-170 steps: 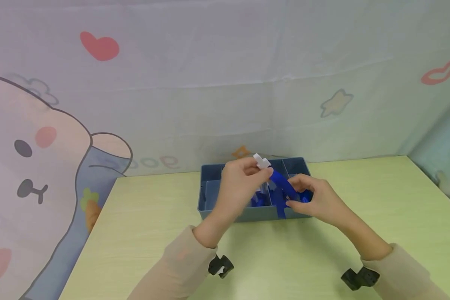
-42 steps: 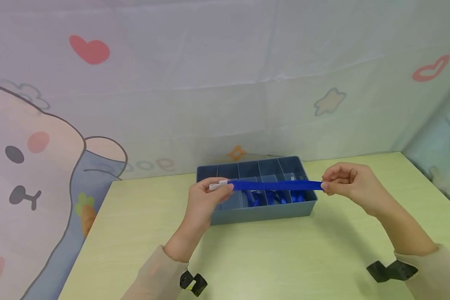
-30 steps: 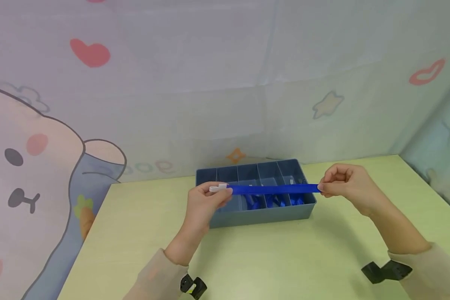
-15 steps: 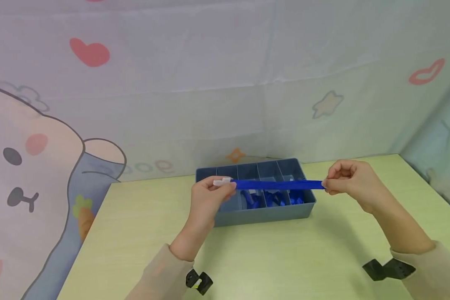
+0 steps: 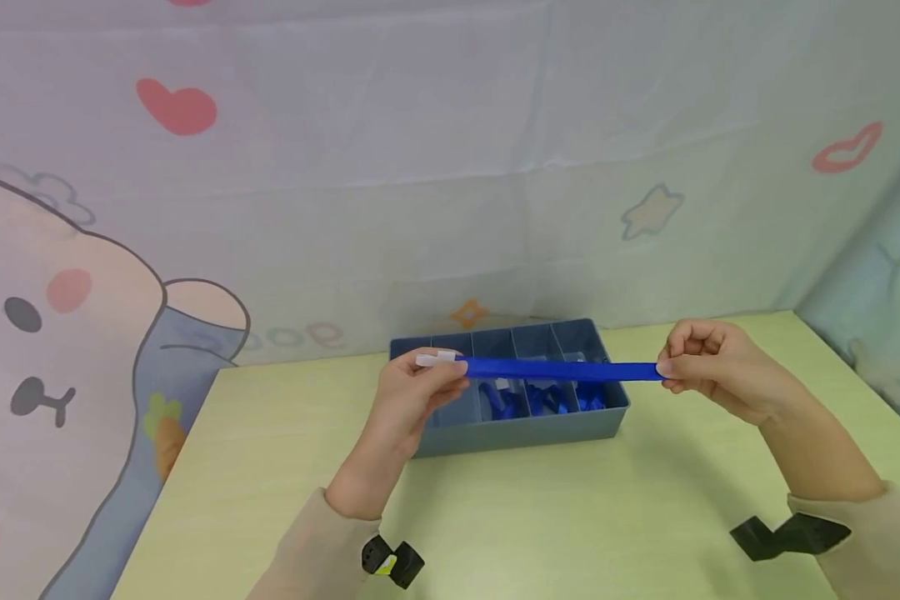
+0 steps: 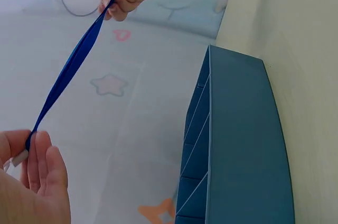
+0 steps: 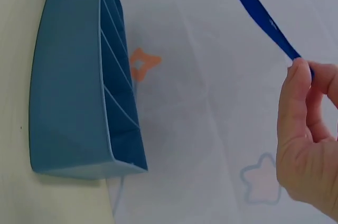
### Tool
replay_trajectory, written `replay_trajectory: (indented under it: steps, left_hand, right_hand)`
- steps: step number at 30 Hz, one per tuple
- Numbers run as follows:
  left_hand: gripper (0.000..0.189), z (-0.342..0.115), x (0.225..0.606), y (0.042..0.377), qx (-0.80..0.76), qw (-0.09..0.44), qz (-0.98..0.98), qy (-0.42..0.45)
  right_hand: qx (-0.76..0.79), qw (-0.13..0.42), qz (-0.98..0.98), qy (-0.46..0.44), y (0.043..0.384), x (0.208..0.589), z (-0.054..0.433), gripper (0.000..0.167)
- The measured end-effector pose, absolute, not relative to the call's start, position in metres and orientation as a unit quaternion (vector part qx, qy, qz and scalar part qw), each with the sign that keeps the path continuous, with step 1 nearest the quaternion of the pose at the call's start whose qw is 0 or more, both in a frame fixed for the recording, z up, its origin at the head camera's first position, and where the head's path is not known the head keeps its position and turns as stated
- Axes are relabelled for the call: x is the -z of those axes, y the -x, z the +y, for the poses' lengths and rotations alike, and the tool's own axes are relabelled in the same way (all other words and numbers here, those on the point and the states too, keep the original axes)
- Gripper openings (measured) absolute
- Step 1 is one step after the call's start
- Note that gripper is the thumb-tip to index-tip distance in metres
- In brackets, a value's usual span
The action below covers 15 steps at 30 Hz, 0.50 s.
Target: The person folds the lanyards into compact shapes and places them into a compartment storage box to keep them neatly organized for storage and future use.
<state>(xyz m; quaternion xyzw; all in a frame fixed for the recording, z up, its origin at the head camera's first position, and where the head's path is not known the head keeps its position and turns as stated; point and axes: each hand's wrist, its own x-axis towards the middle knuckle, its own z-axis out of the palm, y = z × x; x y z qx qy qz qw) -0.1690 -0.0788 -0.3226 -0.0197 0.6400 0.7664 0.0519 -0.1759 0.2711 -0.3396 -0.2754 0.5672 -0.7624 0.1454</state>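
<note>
A flat blue strap [image 5: 562,369] is stretched nearly level between my hands, above the compartment box. My left hand [image 5: 399,404] pinches its left end between thumb and fingers, where a white plastic piece [image 5: 437,358] sticks out. My right hand [image 5: 723,371] pinches the other end between thumb and fingertips. In the left wrist view the strap [image 6: 74,63] slants between both hands and is slightly twisted. Behind and below it stands the blue-grey box [image 5: 525,436], with more blue straps [image 5: 502,402] lying in several of its compartments; the held strap hides part of them.
The box stands near the back of the pale yellow-green table [image 5: 540,517], close to a printed cloth backdrop [image 5: 390,167]. Black wrist cameras [image 5: 393,562] sit at both sleeves.
Earlier my hands were close together over the box with the strap bent between them. They have since spread apart, pulling it straight. Over the last second the right hand shifted slightly right.
</note>
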Motion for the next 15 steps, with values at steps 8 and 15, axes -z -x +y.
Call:
replay_trajectory:
  steps: [8, 15]
  left_hand:
    - [0.015, -0.068, 0.321, 0.165, -0.735, -0.026, 0.677, 0.011]
    - [0.013, -0.056, 0.317, 0.16, -0.737, -0.028, 0.675, -0.007]
  right_hand:
    - [0.741, 0.108, 0.636, 0.185, 0.167, 0.325, 0.255, 0.024]
    - [0.745, 0.105, 0.637, 0.166, 0.161, 0.316, 0.24, 0.024]
